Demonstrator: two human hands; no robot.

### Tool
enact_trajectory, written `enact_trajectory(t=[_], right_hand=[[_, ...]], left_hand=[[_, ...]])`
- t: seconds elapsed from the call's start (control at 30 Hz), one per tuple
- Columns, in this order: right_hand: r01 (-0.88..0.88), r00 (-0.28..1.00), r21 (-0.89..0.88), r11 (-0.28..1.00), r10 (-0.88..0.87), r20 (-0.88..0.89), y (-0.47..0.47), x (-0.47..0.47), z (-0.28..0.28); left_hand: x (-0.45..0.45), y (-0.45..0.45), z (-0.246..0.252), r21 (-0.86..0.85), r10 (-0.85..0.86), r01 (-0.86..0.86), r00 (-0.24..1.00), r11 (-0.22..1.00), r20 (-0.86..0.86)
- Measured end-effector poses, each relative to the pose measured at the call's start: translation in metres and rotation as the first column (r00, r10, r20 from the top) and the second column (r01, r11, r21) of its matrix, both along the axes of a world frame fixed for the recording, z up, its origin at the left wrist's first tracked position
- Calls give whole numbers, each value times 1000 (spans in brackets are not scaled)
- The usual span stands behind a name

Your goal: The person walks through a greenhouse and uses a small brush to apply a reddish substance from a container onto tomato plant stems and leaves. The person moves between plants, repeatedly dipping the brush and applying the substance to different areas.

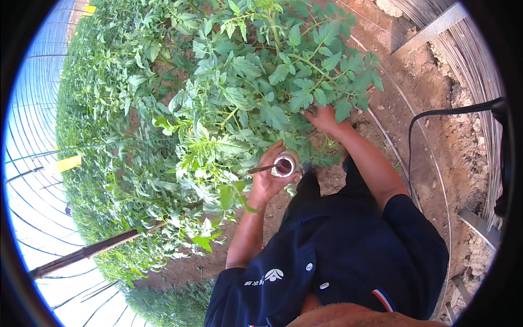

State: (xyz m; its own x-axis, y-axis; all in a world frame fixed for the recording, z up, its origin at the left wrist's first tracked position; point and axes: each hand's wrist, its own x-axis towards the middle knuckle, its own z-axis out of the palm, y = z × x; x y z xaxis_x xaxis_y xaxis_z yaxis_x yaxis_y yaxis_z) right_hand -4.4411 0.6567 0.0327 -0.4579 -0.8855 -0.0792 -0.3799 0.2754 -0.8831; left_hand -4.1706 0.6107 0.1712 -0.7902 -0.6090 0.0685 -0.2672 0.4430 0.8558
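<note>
My left hand (264, 183) is wrapped around a small open-mouthed bottle (292, 154) with a white rim. Inside it some reddish-brown content shows, and a thin brown stick or brush handle (260, 169) leans out over the rim towards the left. My right hand (325, 119) reaches into the lower leaves of a tomato plant (273, 81). Leaves cover part of its fingertips, so whether they pinch a stem cannot be made out. Green tomato foliage surrounds both hands.
Dense tomato rows (122, 106) stretch left under a hooped greenhouse cover. A wooden pole (88, 250) and a yellow card (68, 163) stand at left. A thin pipe (386, 135) runs over bare soil, right. A black cable (453, 110) hangs before the reed wall (461, 61).
</note>
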Motion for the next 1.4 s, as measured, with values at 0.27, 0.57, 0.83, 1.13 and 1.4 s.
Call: enact_trajectory(t=[0.27, 0.57, 0.83, 1.13, 1.4], right_hand=[[421, 776, -496, 760, -18, 631, -62, -59, 117], [676, 445, -180, 714, -201, 873, -10, -93, 146], [812, 354, -131, 568, -302, 885, 70, -99, 135], [671, 437, -126, 731, -253, 863, 115, -83, 121], [505, 503, -187, 843, -111, 857, 79, -68, 105]], left_hand=[[-11, -113, 28, 28, 206, -204, 975, 979, -80], [105, -181, 36, 551, 508, -225, 741, 804, -439], [114, -204, 39, 1, 441, -456, 860, 890, -257], [53, -177, 26, -106, 192, -221, 954, 970, -229], [19, -92, 56, -115, 212, -221, 974, 968, -84]])
